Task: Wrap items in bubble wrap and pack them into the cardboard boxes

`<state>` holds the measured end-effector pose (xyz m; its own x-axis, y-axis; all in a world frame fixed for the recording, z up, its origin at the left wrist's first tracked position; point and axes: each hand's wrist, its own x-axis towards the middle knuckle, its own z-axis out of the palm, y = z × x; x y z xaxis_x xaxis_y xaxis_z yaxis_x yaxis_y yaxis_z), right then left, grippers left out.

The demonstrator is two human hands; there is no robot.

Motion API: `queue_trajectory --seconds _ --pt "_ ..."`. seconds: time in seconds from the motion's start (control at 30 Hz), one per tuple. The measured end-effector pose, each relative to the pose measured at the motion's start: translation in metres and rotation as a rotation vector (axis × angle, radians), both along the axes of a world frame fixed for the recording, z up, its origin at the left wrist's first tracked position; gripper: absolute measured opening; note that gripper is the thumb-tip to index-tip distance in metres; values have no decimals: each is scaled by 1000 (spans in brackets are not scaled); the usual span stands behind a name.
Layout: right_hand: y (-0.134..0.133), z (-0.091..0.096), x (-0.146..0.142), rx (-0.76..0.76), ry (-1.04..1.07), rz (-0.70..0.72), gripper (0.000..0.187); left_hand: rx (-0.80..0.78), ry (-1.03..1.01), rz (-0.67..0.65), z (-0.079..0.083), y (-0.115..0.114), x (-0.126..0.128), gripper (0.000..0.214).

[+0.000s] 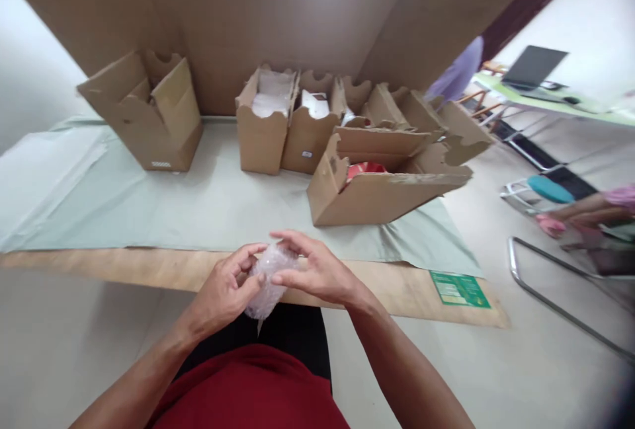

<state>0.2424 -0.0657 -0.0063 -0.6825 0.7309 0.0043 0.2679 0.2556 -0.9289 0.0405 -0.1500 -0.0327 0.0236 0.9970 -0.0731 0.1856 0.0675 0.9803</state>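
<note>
Just over the table's front edge, my left hand (pixel 229 289) is closed around a bubble-wrapped bundle (pixel 272 278), its thumb pressed along the near side. What lies inside the wrap cannot be made out. My right hand (pixel 317 269) is at the bundle's upper right end, fingers stretched out and apart. Its thumb tip rests at or very near the wrap, while the index finger reaches past the top. The bundle is tilted, with its lower end toward my body.
A cardboard box (pixel 143 118) stands at the back left. Several bins line the back, including a bin of clear packets (pixel 262 141). A nearer box (pixel 387 201) holds something red. A green card (pixel 459 289) lies at the right edge. Another person's hand (pixel 550 224) shows farther right.
</note>
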Motion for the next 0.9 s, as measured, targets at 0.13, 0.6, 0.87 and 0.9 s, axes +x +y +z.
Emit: queue_trajectory --seconds 0.13,0.6,0.87,0.9 --pt "-1 25 21 131 -157 -30 16 192 181 -43 8 10 7 33" --pt "57 154 162 970 170 -869 18 1018 821 -45 93 160 116 34" --pt "98 167 178 918 -532 -440 19 1144 826 -131 69 132 133 30" --pt "102 168 175 911 -618 -389 20 1140 823 -134 69 130 132 31"
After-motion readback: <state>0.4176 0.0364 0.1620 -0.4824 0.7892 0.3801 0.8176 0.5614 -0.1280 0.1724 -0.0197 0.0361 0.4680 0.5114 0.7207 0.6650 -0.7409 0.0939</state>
